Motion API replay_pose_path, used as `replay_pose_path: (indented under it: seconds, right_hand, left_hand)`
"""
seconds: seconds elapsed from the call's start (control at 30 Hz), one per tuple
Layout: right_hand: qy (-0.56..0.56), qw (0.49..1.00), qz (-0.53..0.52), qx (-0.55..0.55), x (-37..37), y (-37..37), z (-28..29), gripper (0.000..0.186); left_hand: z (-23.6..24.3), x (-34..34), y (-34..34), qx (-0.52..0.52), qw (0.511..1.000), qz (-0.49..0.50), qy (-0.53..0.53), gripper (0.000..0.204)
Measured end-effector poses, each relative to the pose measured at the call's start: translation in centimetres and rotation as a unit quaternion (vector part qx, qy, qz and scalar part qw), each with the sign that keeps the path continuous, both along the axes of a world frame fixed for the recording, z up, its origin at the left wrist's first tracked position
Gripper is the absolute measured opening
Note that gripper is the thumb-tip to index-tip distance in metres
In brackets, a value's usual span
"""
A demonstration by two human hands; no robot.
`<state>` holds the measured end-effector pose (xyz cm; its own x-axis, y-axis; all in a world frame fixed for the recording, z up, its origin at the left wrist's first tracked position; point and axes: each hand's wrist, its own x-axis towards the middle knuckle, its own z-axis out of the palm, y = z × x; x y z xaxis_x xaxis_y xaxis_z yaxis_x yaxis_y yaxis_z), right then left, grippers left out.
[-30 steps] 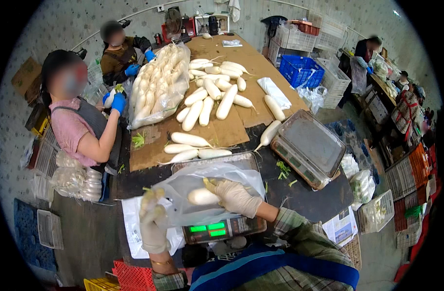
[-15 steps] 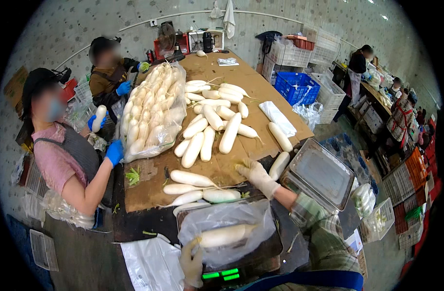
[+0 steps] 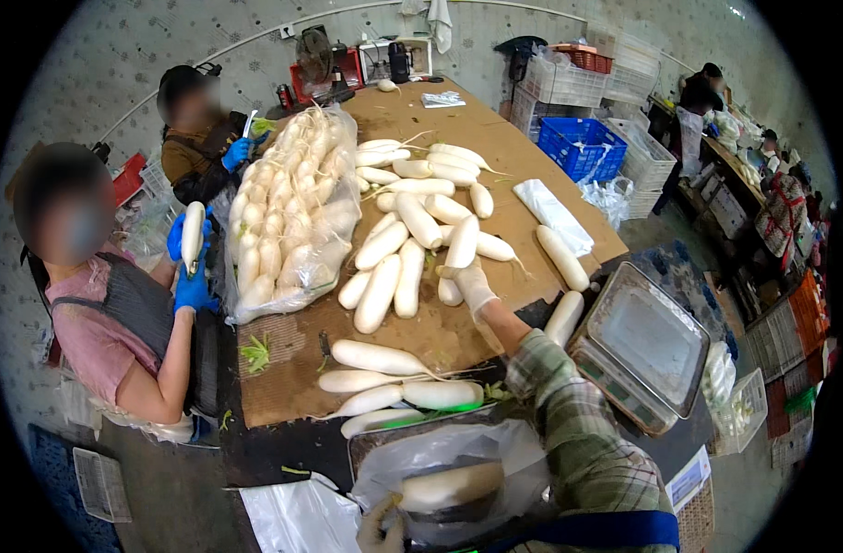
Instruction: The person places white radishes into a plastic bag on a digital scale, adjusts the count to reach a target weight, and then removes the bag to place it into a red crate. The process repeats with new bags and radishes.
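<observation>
My right hand (image 3: 472, 288), in a pale glove, reaches across the cardboard-covered table with its fingers closed round the near end of a white daikon radish (image 3: 463, 244). Close to me a clear plastic bag (image 3: 384, 465) lies spread on a scale, with one daikon (image 3: 451, 487) inside. My gloved left hand (image 3: 382, 527) pinches the bag's near left edge beside that daikon. Beyond my right hand several loose daikons (image 3: 380, 293) lie in a pile. Others (image 3: 375, 357) rest in a row between the pile and the scale.
A large clear bag packed with daikons (image 3: 292, 212) lies at left. Two people in blue gloves (image 3: 193, 293) stand there, one holding a daikon. Folded white bags (image 3: 555, 217) and a metal-topped scale (image 3: 647, 341) are at right. More white bags (image 3: 301, 518) lie near left. A blue crate (image 3: 580, 149) stands beyond.
My right hand has moved forward from the bare cardboard onto a daikon in the pile. My left hand stays at the bag. The near co-worker has brought both hands together at a daikon.
</observation>
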<state>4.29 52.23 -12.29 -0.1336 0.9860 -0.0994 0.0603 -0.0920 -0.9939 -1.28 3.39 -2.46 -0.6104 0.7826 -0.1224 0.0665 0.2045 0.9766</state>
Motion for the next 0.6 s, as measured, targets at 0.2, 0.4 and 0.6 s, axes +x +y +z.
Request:
replay_pose_path:
  seconds: [0.2, 0.4, 0.6]
  right_hand:
    - [0.114, 0.952, 0.246, -0.144, 8.5, -14.1, 11.8, 0.069]
    - [0.096, 0.914, 0.390, 0.061, 11.6, -27.8, 23.9, 0.104]
    - [-0.114, 0.815, 0.502, 0.266, 13.4, -34.6, 16.0, 0.093]
  left_hand:
    - [0.8, -0.3, 0.0, 0.007, 0.995, 0.032, -0.090, 0.030]
    - [6.6, 0.9, -1.1, 0.112, 0.975, 0.042, -0.187, 0.048]
    - [8.3, -0.3, -2.3, 0.175, 0.972, 0.071, -0.138, 0.054]
